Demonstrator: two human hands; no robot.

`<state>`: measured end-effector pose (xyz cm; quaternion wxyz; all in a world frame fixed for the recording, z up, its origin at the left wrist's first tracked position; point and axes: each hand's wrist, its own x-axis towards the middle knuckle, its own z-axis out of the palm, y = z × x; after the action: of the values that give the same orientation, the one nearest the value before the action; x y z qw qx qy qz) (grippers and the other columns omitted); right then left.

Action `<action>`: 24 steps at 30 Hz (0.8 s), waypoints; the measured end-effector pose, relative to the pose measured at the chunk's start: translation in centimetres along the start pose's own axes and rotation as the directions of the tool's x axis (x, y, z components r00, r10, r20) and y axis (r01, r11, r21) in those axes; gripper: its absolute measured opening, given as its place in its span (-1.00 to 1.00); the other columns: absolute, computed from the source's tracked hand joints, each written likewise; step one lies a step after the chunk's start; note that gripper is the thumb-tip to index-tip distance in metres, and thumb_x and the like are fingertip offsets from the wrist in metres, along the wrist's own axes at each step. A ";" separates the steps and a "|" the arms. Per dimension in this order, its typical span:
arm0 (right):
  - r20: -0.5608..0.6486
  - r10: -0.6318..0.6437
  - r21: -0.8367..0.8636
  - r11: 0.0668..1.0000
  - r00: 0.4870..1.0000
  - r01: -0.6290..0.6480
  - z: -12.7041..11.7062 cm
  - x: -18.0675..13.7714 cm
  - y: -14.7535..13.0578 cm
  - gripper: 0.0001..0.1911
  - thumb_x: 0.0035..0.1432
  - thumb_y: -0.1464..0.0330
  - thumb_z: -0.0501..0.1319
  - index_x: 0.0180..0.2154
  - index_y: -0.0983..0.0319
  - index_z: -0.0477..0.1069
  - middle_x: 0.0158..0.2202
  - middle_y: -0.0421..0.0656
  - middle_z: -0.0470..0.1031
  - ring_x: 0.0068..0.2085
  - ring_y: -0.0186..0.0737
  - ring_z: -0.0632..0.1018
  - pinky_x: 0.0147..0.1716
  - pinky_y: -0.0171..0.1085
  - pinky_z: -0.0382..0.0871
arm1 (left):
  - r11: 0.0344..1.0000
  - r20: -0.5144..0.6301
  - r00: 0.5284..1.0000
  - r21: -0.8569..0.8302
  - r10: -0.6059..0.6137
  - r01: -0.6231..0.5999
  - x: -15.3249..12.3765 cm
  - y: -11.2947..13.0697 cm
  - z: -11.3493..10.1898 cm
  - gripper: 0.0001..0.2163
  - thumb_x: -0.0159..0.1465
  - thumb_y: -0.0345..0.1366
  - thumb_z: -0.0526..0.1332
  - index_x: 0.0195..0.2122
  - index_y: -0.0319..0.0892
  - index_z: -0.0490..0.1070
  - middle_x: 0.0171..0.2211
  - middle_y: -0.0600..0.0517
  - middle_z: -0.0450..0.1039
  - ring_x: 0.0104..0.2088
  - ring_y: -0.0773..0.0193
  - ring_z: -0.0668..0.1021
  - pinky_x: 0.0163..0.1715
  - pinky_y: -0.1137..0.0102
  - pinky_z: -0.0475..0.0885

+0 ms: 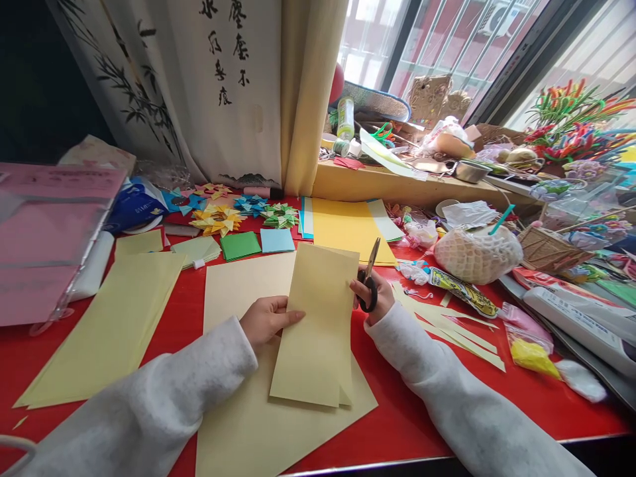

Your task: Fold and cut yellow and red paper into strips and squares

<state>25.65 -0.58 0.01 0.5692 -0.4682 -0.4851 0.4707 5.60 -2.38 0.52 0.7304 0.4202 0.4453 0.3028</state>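
My left hand (271, 320) pinches the left edge of a folded pale yellow paper sheet (320, 324), its thumb lying on the front. The sheet is held up, and a second layer peeks out at its lower right corner. My right hand (375, 291) grips black-handled scissors (368, 291), their blades pointing up and away from the paper. Fingers of that hand also touch the sheet's right edge; some are hidden behind it. Beneath both hands lies a large pale yellow sheet (238, 424) on the red table.
A stack of pale yellow strips (106, 331) lies left. Folded paper stars (217, 218), a green paper stack (240, 246) and orange-yellow sheets (342, 228) are at the back. Thin paper offcuts (462, 331), a netted round item (477, 255) and plastic packets (531, 358) crowd the right.
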 end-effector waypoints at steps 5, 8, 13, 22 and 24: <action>0.045 -0.029 -0.004 1.000 0.999 0.030 -0.3 0.1 0.2 -0.65 -0.20 0.24 0.23 -0.33 0.26 0.26 -0.74 -0.38 0.20 -0.78 -0.45 0.26 -0.79 -0.39 0.11 | 0.999 0.024 0.999 -0.038 0.025 -0.024 0.2 -0.3 -0.1 -0.74 -0.09 -0.27 0.26 -0.35 -0.25 0.38 -0.40 -0.03 0.46 -0.36 0.11 0.50 -0.34 0.22 0.38; 0.053 -0.041 -0.008 0.999 0.998 0.042 -0.5 0.2 0.3 -0.66 -0.19 0.24 0.22 -0.33 0.25 0.26 -0.77 -0.38 0.18 -0.79 -0.44 0.26 -0.78 -0.39 0.10 | 0.999 0.026 0.999 -0.039 0.021 -0.020 0.3 -0.3 -0.2 -0.74 -0.10 -0.27 0.27 -0.36 -0.26 0.38 -0.42 -0.02 0.46 -0.36 0.12 0.50 -0.35 0.23 0.38; 0.019 -0.038 0.004 0.999 0.999 0.038 -0.3 0.2 0.3 -0.67 -0.18 0.23 0.21 -0.34 0.24 0.26 -0.78 -0.39 0.15 -0.79 -0.45 0.26 -0.78 -0.39 0.10 | 1.000 0.035 0.999 -0.002 0.012 -0.012 0.3 -0.2 -0.2 -0.74 -0.08 -0.27 0.25 -0.35 -0.27 0.37 -0.45 -0.01 0.46 -0.38 0.14 0.50 -0.38 0.27 0.39; -0.027 0.058 0.074 0.996 0.998 -0.056 0.5 -0.3 -0.3 -0.67 -0.33 0.34 0.31 -0.39 0.22 0.32 -0.50 -0.25 0.43 -0.50 -0.31 0.45 -0.52 -0.30 0.35 | 1.000 0.090 0.996 0.018 -0.014 0.013 0.0 -0.2 0.0 -0.70 -0.08 -0.27 0.26 -0.29 -0.24 0.38 -0.43 -0.01 0.49 -0.39 0.15 0.51 -0.40 0.30 0.41; -0.024 0.070 0.103 0.992 0.997 -0.067 0.4 -0.3 -0.3 -0.67 -0.34 0.35 0.31 -0.40 0.22 0.32 -0.44 -0.23 0.45 -0.43 -0.26 0.47 -0.41 -0.25 0.37 | 1.000 0.111 0.994 0.026 -0.006 0.003 0.0 -0.3 -0.1 -0.68 -0.08 -0.26 0.25 -0.27 -0.22 0.38 -0.41 0.00 0.49 -0.38 0.16 0.50 -0.40 0.30 0.41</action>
<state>25.23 -0.88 0.34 0.5824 -0.4615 -0.4361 0.5076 5.58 -2.47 0.20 0.7492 0.4448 0.4089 0.2714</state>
